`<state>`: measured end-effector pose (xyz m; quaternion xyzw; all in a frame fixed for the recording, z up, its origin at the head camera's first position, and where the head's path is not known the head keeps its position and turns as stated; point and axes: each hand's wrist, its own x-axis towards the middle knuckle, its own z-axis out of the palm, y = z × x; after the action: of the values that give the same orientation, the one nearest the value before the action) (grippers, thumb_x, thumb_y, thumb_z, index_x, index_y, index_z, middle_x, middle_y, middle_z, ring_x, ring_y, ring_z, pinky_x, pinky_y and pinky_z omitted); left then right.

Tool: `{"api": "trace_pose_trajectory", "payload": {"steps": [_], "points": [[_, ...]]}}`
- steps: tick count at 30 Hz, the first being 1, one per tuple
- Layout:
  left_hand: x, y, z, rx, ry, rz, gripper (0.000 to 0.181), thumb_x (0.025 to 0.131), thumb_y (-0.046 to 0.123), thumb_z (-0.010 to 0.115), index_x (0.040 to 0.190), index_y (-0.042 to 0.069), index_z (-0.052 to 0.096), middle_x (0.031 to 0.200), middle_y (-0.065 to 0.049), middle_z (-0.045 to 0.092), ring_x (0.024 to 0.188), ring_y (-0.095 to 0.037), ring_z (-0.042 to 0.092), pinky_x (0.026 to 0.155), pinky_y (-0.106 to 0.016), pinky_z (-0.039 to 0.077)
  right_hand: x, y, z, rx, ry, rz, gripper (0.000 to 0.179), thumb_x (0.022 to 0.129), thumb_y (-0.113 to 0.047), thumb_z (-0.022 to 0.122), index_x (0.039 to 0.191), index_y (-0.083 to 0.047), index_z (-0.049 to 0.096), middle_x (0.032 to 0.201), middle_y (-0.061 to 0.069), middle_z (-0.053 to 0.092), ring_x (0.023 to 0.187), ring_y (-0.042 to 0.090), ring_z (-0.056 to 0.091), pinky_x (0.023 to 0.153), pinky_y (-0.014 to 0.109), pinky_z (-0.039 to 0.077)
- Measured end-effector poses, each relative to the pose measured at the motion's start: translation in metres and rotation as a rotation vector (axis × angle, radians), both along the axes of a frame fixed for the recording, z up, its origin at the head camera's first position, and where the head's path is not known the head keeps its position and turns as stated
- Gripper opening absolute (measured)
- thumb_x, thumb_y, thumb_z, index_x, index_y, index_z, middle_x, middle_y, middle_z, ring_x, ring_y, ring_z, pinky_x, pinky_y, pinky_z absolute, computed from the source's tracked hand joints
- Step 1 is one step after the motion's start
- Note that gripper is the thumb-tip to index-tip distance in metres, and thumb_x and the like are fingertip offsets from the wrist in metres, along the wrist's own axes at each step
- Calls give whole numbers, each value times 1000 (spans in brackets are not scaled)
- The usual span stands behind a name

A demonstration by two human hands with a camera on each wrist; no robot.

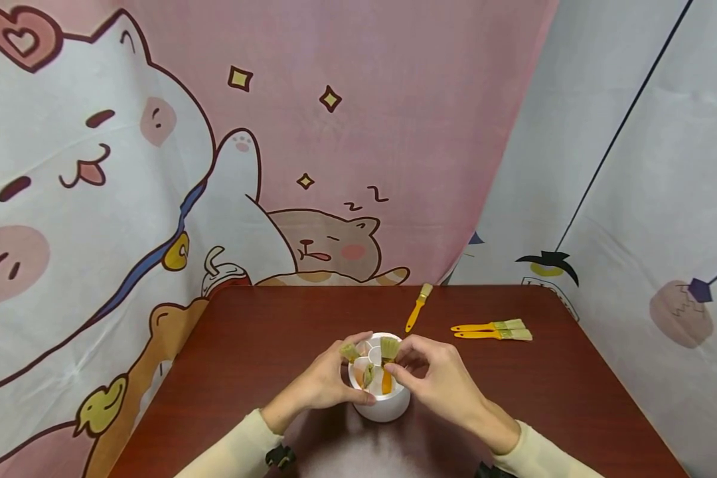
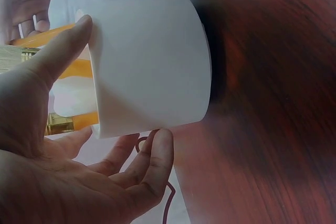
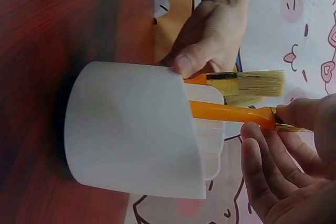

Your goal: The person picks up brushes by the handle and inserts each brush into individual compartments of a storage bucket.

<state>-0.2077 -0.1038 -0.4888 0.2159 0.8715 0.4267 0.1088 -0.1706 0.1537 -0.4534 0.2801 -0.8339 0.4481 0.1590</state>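
A white round pen holder [image 1: 384, 411] with divided compartments stands upright near the table's front. My left hand [image 1: 322, 380] holds its left side, thumb at the near rim and fingers around the far side. My right hand [image 1: 442, 378] pinches a paintbrush [image 3: 231, 113] near its metal collar. That brush's orange handle reaches down into a right-hand compartment, bristles up. Two more brushes stand in the holder's left part, one at the edge [image 1: 349, 352] and one nearer the middle [image 1: 368, 376]. Their lower handles are hidden by the holder wall.
One loose paintbrush [image 1: 418, 311] lies behind the holder, bristles away from me. Two paintbrushes [image 1: 494, 334] lie side by side on the right of the dark red table [image 1: 275, 312]. A printed cartoon cloth [image 1: 430, 133] hangs behind the table.
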Motion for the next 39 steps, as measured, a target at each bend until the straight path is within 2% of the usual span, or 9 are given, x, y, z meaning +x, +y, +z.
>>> {"api": "trace_pose_trajectory", "payload": {"steps": [5, 12, 20, 25, 30, 39], "points": [[0, 0, 0, 5, -2, 1, 114, 68, 40, 103, 160, 50, 37, 151, -8, 53, 121, -25, 63, 103, -54, 49, -1, -1, -6, 19, -25, 2, 22, 91, -22, 88, 96, -31, 69, 87, -18, 71, 76, -1, 70, 68, 27, 62], [-1, 0, -1, -1, 6, 0, 114, 68, 41, 103, 162, 45, 38, 151, -9, 53, 122, -25, 63, 104, -55, 49, -3, -2, -12, 35, -30, -13, 22, 90, -21, 89, 94, -28, 69, 84, -17, 70, 74, -1, 67, 65, 28, 61], [-2, 0, -2, -1, 12, 0, 113, 68, 43, 103, 160, 51, 37, 150, -8, 54, 121, -24, 63, 104, -54, 49, -4, -3, -16, 72, -40, -45, 24, 88, -22, 90, 92, -31, 68, 82, -19, 65, 70, 0, 62, 62, 26, 57], [-2, 0, -3, 8, 16, -3, 114, 68, 41, 103, 162, 44, 38, 150, -7, 54, 121, -25, 63, 104, -54, 49, -8, -5, -18, 96, -37, -64, 21, 89, -27, 90, 90, -32, 69, 78, -19, 60, 67, 1, 58, 59, 20, 51], [-2, 1, -4, 20, 14, -9, 115, 67, 40, 103, 163, 38, 40, 150, -7, 55, 119, -25, 63, 104, -56, 50, -11, -6, -19, 131, -59, -94, 21, 88, -27, 90, 87, -32, 70, 77, -20, 60, 64, 0, 55, 58, 19, 48], [-2, 1, -3, 19, 10, -18, 114, 68, 39, 103, 163, 38, 39, 151, -7, 54, 121, -26, 62, 105, -58, 49, -12, -6, -17, 169, -100, -101, 19, 88, -28, 90, 94, -26, 72, 83, -19, 66, 61, -3, 54, 57, 20, 48]]}}
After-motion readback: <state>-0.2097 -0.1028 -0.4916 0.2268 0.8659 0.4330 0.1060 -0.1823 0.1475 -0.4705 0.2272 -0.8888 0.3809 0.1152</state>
